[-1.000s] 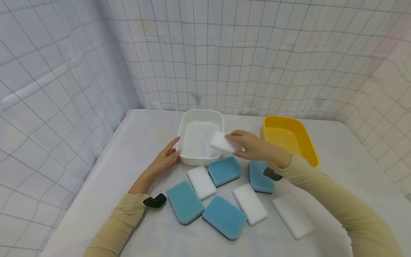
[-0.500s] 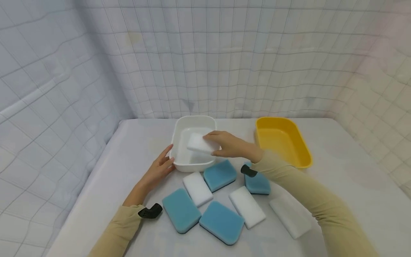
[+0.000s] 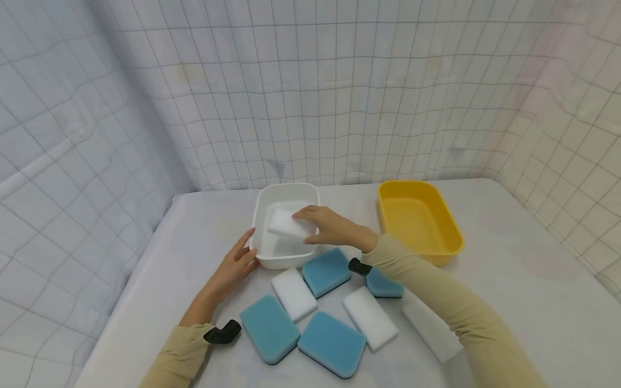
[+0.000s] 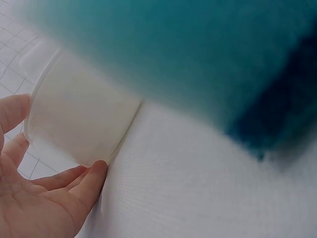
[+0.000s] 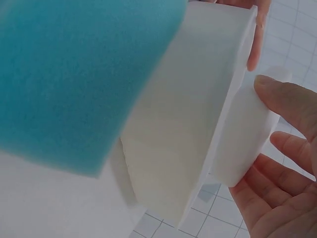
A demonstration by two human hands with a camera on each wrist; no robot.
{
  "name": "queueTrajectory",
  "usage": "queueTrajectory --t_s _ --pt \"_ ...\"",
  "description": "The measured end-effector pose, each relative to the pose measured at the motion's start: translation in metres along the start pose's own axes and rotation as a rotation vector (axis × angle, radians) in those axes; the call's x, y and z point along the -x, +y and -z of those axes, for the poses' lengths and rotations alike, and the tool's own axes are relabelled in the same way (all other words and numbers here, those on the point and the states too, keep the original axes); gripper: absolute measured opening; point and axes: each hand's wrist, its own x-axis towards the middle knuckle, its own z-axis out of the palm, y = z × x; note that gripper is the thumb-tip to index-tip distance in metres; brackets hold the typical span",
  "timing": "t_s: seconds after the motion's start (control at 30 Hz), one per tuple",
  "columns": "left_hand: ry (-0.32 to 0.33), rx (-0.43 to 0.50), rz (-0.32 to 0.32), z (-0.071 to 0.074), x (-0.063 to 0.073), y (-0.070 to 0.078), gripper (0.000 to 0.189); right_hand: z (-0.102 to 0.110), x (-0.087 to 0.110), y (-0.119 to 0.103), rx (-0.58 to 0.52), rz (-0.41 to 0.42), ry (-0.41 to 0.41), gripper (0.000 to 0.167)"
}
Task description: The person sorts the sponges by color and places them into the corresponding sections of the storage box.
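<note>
From over the right rim a second ago, a white rectangular foam block (image 3: 283, 222) is now hovering or resting inside the rim of a white rounded plastic basin (image 3: 287, 264), contact with its floor being unclear, so the carry is seemingly nearing its end. The right hand (image 3: 332, 227) is reaching in from the right, its grip pinching the block's right end, while the left hand (image 3: 234, 268) is touching the basin's left wall with extended fingers.
</note>
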Motion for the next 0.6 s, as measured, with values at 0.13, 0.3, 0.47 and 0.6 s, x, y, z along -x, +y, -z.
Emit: queueTrajectory --t_s 0.13,0.3,0.47,0.6 --pt "0.001 0.002 -0.003 0.001 -0.001 -0.0008 0.065 -0.0041 -0.0025 -0.0002 0.0 0.011 -0.003 0.06" --pt "-0.008 -0.002 -0.008 0.002 -0.0031 -0.002 0.064 -0.0082 -0.0031 -0.001 0.034 0.001 -0.031 0.063" --pt "-0.008 0.008 -0.014 0.0014 -0.0039 -0.0012 0.064 -0.0058 -0.0025 -0.0046 0.055 -0.009 -0.048 0.061" --pt "-0.002 0.014 -0.002 0.0011 -0.0028 -0.0006 0.064 -0.0044 -0.0023 -0.0062 0.057 -0.026 -0.051 0.062"
